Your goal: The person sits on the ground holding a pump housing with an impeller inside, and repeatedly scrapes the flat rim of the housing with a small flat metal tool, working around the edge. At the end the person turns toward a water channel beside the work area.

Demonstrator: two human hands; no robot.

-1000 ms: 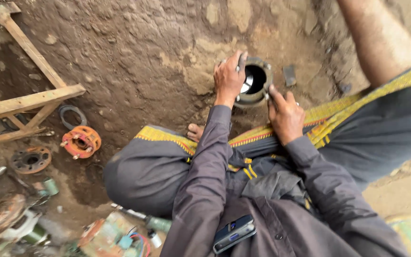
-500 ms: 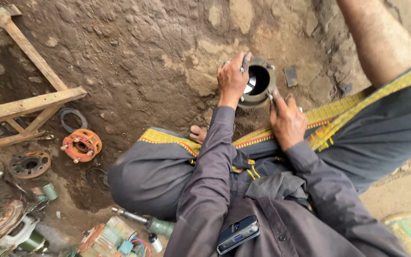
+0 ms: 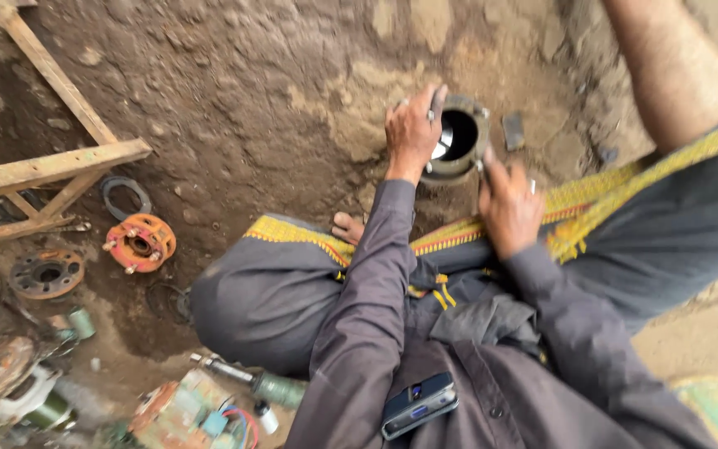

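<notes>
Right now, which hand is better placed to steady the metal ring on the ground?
Probably left: the left hand already lies over the metal ring rim; the right hand only touches its near edge.

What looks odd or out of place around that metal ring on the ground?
Both hands, left hand and right hand, grip the metal ring. Oddly, a phone sticks halfway out of the shirt pocket.

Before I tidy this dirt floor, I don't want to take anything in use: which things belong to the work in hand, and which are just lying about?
In use:
- round metal housing, gripped at its rim
- left hand on its left edge
- right hand on its right edge

Lying about:
- orange flange
- rusty flange
- rubber ring
- wooden frame
- dark flat stone
</notes>
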